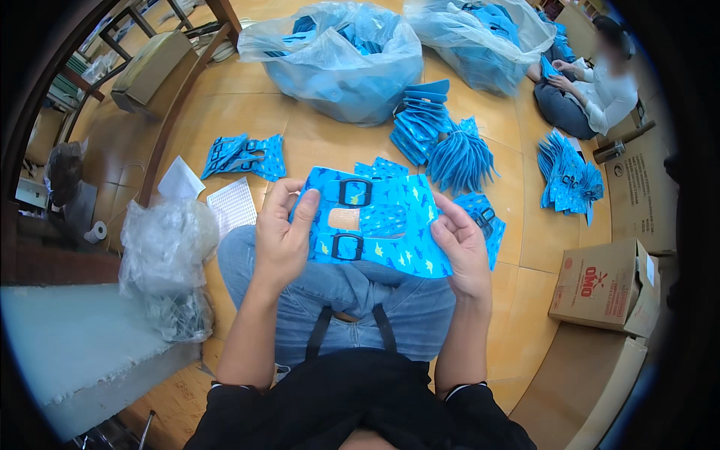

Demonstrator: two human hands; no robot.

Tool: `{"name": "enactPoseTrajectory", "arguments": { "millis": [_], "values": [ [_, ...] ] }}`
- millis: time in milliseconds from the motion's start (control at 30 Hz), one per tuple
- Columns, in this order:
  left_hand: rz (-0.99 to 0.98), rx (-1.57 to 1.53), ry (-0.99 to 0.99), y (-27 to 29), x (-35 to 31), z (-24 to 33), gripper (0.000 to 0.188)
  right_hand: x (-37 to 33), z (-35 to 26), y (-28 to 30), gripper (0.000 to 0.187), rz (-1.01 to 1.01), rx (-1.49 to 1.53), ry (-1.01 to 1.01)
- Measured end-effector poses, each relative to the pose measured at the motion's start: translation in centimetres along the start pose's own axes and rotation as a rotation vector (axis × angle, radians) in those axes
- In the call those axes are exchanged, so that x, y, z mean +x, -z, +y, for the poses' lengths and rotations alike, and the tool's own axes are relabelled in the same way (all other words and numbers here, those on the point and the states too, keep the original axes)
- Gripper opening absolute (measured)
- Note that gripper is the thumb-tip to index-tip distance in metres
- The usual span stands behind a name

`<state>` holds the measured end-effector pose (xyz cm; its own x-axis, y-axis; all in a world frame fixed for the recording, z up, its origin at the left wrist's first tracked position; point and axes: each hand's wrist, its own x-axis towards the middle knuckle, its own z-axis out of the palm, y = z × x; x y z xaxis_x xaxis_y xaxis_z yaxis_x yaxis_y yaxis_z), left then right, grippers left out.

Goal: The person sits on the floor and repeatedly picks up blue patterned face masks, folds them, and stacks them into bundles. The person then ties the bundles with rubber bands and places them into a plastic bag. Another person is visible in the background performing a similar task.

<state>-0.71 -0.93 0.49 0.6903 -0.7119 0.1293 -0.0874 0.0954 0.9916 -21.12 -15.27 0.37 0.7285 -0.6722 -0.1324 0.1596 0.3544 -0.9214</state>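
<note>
Above my crossed legs I hold up a flat blue fabric piece [412,244] printed with small sharks. It has a cut-out in the middle and two black plastic buckles, an upper one [343,193] and a lower one [336,247]. My left hand [283,238] grips its left edge, thumb on top and fingers behind. My right hand [466,247] pinches the right edge the same way. Just beyond lie similar blue pieces [386,168], partly hidden by the held one. Another buckled piece [491,225] lies by my right hand.
Fanned blue stacks [459,159] and a buckled bundle [259,156] lie ahead on the tiled floor. Large plastic bags [337,82] of blue pieces stand behind. Cardboard boxes [600,285] are at right, clear plastic [169,247] and paper sheets [232,204] at left. Another person [592,94] sits far right.
</note>
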Motion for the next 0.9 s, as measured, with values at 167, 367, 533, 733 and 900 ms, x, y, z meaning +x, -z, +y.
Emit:
{"name": "enactPoseTrajectory", "arguments": {
  "millis": [167, 367, 533, 733, 900],
  "values": [
    [0.0, -0.106, 0.041, 0.2, 0.1, 0.1, 0.018, 0.3, -0.1, 0.0, 0.048, -0.015, -0.08, 0.067],
    [-0.075, -0.009, -0.064, -0.2, 0.2, -0.1, 0.019, 1.6, -0.5, -0.6, 0.03, -0.026, 0.014, -0.221],
    [-0.113, 0.028, 0.03, -0.4, -0.2, 0.2, 0.026, 1.6, 1.2, -3.2, 0.02, 0.057, 0.128, -0.211],
    [-0.264, -0.29, 0.062, -3.3, -1.4, 1.2, 0.031, 0.4, 1.6, -6.4, 0.022, 0.034, 0.1, 0.055],
    [0.087, -0.197, 0.09, -0.2, -0.5, 0.6, 0.019, 1.5, 1.3, -3.2, 0.02, 0.215, -0.082, 0.243]
  ]
}}
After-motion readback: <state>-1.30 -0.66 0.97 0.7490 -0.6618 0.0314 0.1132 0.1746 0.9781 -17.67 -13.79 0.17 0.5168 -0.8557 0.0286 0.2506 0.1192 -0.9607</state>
